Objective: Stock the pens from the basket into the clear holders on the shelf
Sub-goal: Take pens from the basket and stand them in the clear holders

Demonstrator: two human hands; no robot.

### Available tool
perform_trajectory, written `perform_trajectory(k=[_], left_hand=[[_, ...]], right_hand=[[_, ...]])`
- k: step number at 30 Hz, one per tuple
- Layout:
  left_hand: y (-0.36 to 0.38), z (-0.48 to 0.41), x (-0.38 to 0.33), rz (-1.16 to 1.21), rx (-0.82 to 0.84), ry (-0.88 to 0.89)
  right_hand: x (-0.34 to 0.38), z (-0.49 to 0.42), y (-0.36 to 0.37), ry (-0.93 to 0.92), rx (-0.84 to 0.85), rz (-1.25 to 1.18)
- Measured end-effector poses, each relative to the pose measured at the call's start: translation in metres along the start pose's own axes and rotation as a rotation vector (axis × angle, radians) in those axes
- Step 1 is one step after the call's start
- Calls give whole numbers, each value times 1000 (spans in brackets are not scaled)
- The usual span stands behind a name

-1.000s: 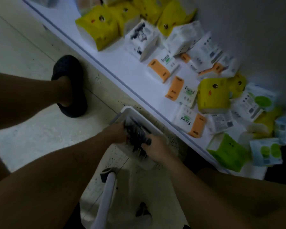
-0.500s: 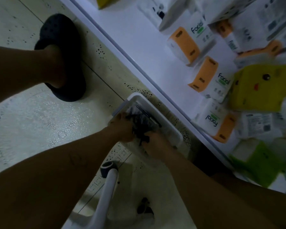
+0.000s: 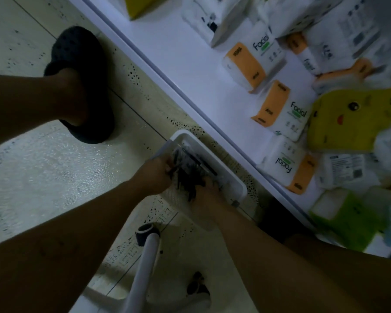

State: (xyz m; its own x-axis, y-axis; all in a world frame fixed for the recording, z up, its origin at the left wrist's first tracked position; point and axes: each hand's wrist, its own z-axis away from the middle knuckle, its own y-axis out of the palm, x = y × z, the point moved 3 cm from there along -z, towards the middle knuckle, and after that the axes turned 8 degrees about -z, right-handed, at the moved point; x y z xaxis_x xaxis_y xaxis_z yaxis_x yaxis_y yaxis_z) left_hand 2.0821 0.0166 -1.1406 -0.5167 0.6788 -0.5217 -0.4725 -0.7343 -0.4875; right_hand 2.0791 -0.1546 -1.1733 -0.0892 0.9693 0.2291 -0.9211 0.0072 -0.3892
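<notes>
A white basket [image 3: 233, 177] sits on the tiled floor against the base of the shelf. Inside it lies a heap of dark pens [image 3: 189, 175]. My left hand [image 3: 155, 175] reaches into the basket's left side, its fingers curled round some of the pens. My right hand [image 3: 207, 195] is in the basket from the near side, fingers closed on the same bundle. No clear holder shows in this view.
The white bottom shelf [image 3: 194, 71] runs diagonally and carries tissue packs [image 3: 280, 114] in white, orange, yellow and green. My foot in a dark slipper [image 3: 81, 86] stands on the floor at left. A white stool leg with a dark caster [image 3: 147, 233] stands near me.
The view has dropped and closed in on the basket. Both hands have sunk deeper among the pens and gathered them together.
</notes>
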Motion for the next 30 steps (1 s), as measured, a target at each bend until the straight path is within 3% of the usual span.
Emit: perform_trajectory(k=[3,6,11,16,23,27,30], left_hand=[[-8,5,-3,136,143,-111],[-9,10,2,108,229,-189],[-11,28,2,25,38,-184],[-22,44,-23,-19,-5,-57],[-47,80,-63,9,-66,14],[-55,102,-84,110,-107,122],[-61,120,-100,212,-169,212]], right_hand=[[0,-5,-6,43,-48,-20],[7,-1,-17,86,-196,-79],[15,25,-33,64,-224,-149],[17,56,-42,51,-302,-536],[20,114,-57,-17,-400,-885],[26,153,-81,-93,-490,-1203],[29,182,-94,-184,-556,-1173]])
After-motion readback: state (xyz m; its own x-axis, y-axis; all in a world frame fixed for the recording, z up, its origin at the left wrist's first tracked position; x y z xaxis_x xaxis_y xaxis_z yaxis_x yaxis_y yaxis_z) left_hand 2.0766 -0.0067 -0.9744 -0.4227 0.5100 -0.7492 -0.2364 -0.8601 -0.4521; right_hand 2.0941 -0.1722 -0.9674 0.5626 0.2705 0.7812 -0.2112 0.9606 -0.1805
